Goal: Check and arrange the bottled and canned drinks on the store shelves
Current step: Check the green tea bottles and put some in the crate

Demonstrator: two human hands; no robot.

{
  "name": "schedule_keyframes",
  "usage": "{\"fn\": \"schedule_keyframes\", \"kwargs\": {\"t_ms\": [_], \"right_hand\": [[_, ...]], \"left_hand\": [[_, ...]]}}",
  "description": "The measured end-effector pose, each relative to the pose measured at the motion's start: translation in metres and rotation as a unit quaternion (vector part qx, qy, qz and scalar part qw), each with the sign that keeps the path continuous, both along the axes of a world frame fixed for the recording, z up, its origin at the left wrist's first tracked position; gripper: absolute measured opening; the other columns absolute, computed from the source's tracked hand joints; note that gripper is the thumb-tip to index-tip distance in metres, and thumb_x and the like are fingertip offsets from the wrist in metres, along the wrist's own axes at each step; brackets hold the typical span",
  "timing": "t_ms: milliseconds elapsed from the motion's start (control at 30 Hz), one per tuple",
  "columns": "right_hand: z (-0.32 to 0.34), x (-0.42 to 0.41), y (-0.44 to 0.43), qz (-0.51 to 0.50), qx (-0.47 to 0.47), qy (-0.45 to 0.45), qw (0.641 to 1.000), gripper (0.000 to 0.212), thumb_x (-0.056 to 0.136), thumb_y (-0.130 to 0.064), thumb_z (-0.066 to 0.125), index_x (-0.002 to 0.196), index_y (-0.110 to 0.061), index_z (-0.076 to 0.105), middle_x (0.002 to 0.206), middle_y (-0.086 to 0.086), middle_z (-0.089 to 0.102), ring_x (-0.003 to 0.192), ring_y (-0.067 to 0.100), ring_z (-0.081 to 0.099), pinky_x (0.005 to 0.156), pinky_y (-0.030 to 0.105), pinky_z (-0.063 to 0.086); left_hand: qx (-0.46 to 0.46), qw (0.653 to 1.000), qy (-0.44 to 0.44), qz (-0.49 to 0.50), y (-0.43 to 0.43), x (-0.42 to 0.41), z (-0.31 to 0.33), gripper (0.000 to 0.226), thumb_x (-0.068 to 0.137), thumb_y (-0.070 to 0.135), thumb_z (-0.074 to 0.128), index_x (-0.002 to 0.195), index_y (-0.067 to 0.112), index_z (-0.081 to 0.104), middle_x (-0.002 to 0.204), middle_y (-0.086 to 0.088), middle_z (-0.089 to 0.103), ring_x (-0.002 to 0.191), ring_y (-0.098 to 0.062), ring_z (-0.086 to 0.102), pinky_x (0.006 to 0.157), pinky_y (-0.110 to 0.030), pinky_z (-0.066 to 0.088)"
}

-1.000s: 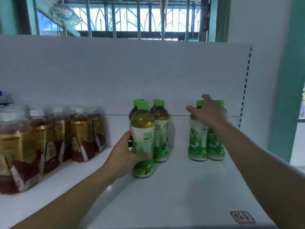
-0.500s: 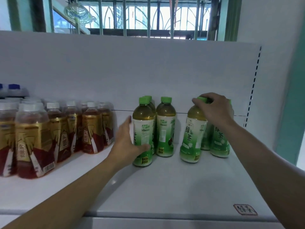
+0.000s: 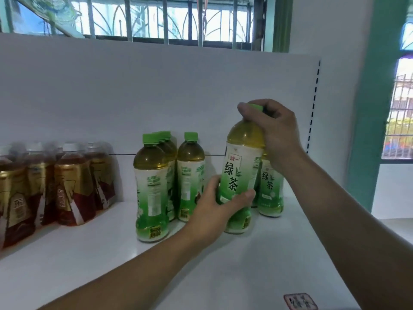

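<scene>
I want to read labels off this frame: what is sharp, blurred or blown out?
Head view: the held green tea bottle has a legible label; the brown tea bottles at far left are smeared; the barred window is overbright.

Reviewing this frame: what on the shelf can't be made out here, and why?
All in the head view:
- Cap of the held green tea bottle: mostly covered by the right hand.
- Its lower label: partly covered by the left hand.
- Brown tea bottles: blurred and cut off by the left edge, so the count is unclear.
- Price tag: blurred and cut off by the bottom edge, unreadable.
</scene>
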State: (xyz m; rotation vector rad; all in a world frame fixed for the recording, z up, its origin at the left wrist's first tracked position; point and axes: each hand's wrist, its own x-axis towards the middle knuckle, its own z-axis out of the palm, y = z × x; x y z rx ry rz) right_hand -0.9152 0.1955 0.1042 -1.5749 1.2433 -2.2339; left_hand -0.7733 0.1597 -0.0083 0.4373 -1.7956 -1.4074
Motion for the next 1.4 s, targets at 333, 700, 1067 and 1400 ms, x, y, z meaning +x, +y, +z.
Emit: {"fn": "schedule_keyframes", "kwargs": {"t_ms": [333, 700, 1067, 1400], "right_hand": [[-0.059, -0.007, -0.01, 0.335, 0.113, -0.206, 0.912, 0.043, 0.081, -0.039, 0.063, 0.11, -0.008, 0.066, 0.102, 0.01, 0.075, 0.091, 0.022, 0.074, 0.08, 0.036, 0.061], [-0.064, 0.001, -0.008, 0.376, 0.073, -0.209, 0.9, 0.044, 0.081, -0.045, 0.062, 0.108, -0.01, 0.066, 0.105, 0.013, 0.072, 0.094, 0.024, 0.071, 0.084, 0.037, 0.06], [-0.066, -0.001, -0.006, 0.357, 0.07, -0.193, 0.911, 0.049, 0.081, -0.051, 0.062, 0.106, -0.009, 0.067, 0.1, 0.01, 0.072, 0.091, 0.023, 0.068, 0.078, 0.034, 0.058], [-0.068, 0.002, -0.013, 0.227, 0.042, -0.158, 0.96, 0.064, 0.078, -0.053, 0.074, 0.122, -0.007, 0.062, 0.104, 0.013, 0.07, 0.089, 0.023, 0.069, 0.075, 0.036, 0.057]], "left_hand": [[0.194, 0.974, 0.004, -0.121, -0.005, -0.003, -0.01, 0.042, 0.073, 0.035, 0.073, 0.104, 0.006, 0.075, 0.095, -0.016, 0.075, 0.081, -0.025, 0.072, 0.079, -0.04, 0.058], [0.224, 0.96, 0.064, -0.153, 0.002, 0.007, -0.008, 0.053, 0.068, 0.058, 0.063, 0.096, 0.015, 0.08, 0.094, -0.018, 0.073, 0.07, -0.029, 0.069, 0.064, -0.036, 0.057], [0.208, 0.973, 0.068, -0.076, 0.006, 0.0, -0.003, 0.052, 0.076, 0.061, 0.056, 0.098, 0.018, 0.078, 0.09, -0.012, 0.075, 0.071, -0.026, 0.071, 0.067, -0.037, 0.057], [0.119, 0.991, 0.066, -0.011, 0.009, -0.005, -0.003, 0.033, 0.086, 0.06, 0.049, 0.08, 0.046, 0.078, 0.092, 0.004, 0.078, 0.085, -0.016, 0.075, 0.082, -0.039, 0.057]]}}
